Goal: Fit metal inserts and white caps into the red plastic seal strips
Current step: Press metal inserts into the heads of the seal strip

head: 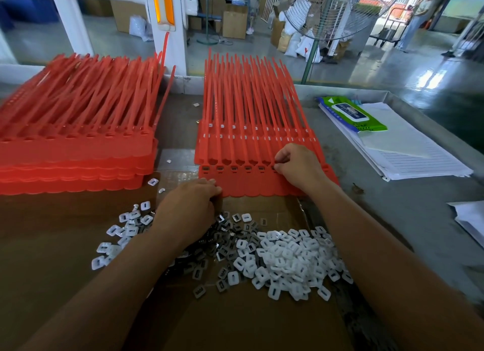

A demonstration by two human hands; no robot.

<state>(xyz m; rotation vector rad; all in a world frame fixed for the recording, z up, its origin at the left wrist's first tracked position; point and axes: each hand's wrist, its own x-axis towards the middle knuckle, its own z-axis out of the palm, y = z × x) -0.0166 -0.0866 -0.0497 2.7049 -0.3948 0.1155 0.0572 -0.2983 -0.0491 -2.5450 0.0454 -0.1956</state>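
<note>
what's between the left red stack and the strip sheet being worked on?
Head view: brown cardboard between left stack and working sheet, with a few stray white caps.

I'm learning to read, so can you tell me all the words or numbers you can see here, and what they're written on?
None can be read for sure.
Green wipes pack: its blue and white label has print, too blurred to read.
Lined paper sheets: only ruled lines, no words visible.
White sacks on the floor behind: a red mark, too small to read.
Red seal strips, white caps, metal inserts: no writing visible.
</note>
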